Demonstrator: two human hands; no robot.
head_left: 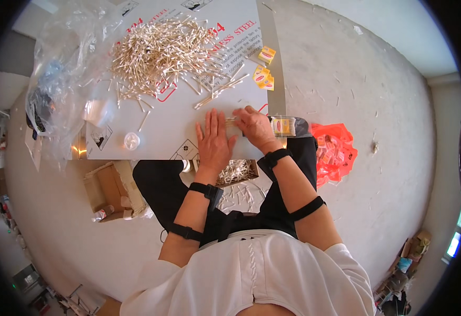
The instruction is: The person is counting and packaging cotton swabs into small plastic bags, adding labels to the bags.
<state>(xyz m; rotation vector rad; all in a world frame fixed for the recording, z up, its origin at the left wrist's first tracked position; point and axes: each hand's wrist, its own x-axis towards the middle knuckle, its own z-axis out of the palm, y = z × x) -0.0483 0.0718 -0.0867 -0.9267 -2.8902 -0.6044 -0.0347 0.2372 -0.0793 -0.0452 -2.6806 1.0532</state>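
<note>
My left hand (214,139) lies flat on the metal-sheet tabletop (162,142), fingers stretched out. Beside it, my right hand (255,128) is closed, its fingertips curled down on a few cotton swabs (231,121) that show between the two hands; how many is hidden. Just right of that hand, at the table edge, sits a clear pack of cotton swabs (282,126) with a yellow label. A big loose heap of cotton swabs (162,52) covers the far part of the table. Several swabs lie scattered between heap and hands.
Yellow cards (263,77) lie near the right table edge. A small clear round container (131,140) and a crumpled plastic bag (64,68) are on the left. Below are a box of swabs (236,171) between my legs, a cardboard box (104,187) and a red bag (338,152) of packs.
</note>
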